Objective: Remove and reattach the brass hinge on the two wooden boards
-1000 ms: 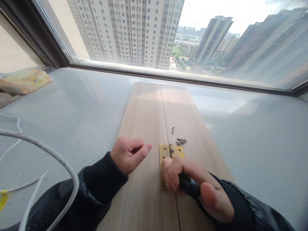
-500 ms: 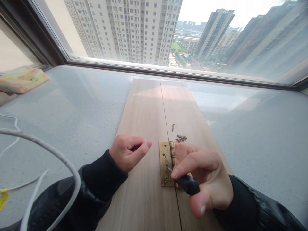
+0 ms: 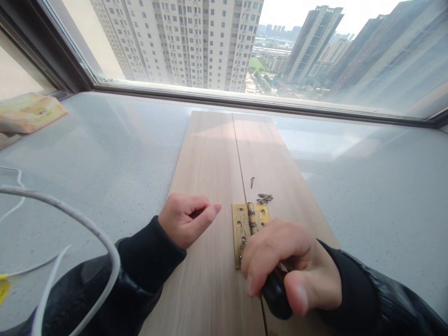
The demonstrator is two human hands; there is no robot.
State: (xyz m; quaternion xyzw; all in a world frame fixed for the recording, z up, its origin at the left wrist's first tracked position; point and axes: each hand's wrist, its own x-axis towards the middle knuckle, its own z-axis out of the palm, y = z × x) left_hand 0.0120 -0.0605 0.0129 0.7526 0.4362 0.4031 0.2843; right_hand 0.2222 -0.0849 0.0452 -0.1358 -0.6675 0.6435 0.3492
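My right hand (image 3: 290, 263) is closed around the black handle of a screwdriver (image 3: 277, 296). Its shaft and tip are mostly hidden behind my fingers, above the lower part of a worn brass hinge (image 3: 241, 218). The hinge lies open across the seam between two pale wooden boards (image 3: 206, 163). Screw heads show in the lower holes of its left leaf; my fingers cover much of the right leaf. On the left board, beside the hinge, my left hand (image 3: 187, 221) makes a loose fist, thumb against the curled fingers, with nothing visible in it.
A small pile of screws (image 3: 265, 198) lies just beyond the hinge, with one single screw (image 3: 252, 182) farther off. White cables (image 3: 94, 228) loop over the speckled sill (image 3: 140, 154) at left. A tissue packet (image 3: 31, 112) sits near the window frame (image 3: 175, 95).
My right hand has turned and drawn back with the screwdriver toward me, its handle now lower and more upright, uncovering the hinge's upper right leaf. My left hand has stayed put.
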